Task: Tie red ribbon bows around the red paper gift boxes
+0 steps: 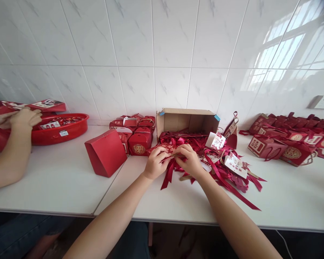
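Observation:
My left hand [157,163] and my right hand [189,160] meet over the middle of the table, fingers closed on a red printed gift box [164,146] that looks flattened or partly folded. Its lower part is hidden by my fingers. A dark red ribbon [168,177] hangs below the hands onto the table. Right of my right hand lies a tangle of red ribbons [218,171] with white printed tags [236,164]. Directly behind my hands, a cardboard carton [187,122] lies on its side with flat red pieces and ribbons spilling from its mouth.
Folded red gift boxes [140,141] stand left of the carton. A plain red box [106,153] is nearer on the left. More gift boxes [270,145] cluster at right. At far left a co-worker's hand [25,117] works by a red basin [62,133]. A tiled wall [135,46] backs the table.

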Available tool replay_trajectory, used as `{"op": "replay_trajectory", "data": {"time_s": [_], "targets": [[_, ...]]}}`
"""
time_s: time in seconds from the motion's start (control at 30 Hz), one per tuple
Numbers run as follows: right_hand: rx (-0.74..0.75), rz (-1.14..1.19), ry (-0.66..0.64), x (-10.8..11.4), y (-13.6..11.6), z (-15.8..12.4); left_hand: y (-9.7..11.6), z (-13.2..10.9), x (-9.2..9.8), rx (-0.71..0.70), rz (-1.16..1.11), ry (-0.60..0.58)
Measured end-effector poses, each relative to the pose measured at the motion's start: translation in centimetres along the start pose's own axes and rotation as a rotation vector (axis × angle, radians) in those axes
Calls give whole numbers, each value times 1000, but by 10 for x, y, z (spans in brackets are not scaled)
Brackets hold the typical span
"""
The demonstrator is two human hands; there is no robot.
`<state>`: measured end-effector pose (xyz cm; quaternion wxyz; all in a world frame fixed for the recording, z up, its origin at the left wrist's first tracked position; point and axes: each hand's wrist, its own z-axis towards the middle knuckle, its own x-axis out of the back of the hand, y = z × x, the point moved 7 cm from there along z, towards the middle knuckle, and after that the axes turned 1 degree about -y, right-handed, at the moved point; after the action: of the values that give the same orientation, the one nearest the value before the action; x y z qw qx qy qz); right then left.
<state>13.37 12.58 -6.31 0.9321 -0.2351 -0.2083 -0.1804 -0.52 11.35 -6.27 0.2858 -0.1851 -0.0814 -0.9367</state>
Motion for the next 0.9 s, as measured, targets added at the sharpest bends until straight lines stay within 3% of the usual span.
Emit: {"op": "replay_trajectory", "data": {"time_s": [0.4, 0.63, 0.73, 0.9], "targets": [[101, -55, 33, 0, -11, 2, 6, 4, 9, -6, 171, 40], [61, 32, 45, 1, -7, -1, 11, 6, 11, -40, 221, 46], [-92, 200, 81, 1, 7, -2, 9, 6, 9, -49, 184, 42], [-777, 700, 293, -3, 62, -18, -1, 8, 14, -18, 154, 94]]}}
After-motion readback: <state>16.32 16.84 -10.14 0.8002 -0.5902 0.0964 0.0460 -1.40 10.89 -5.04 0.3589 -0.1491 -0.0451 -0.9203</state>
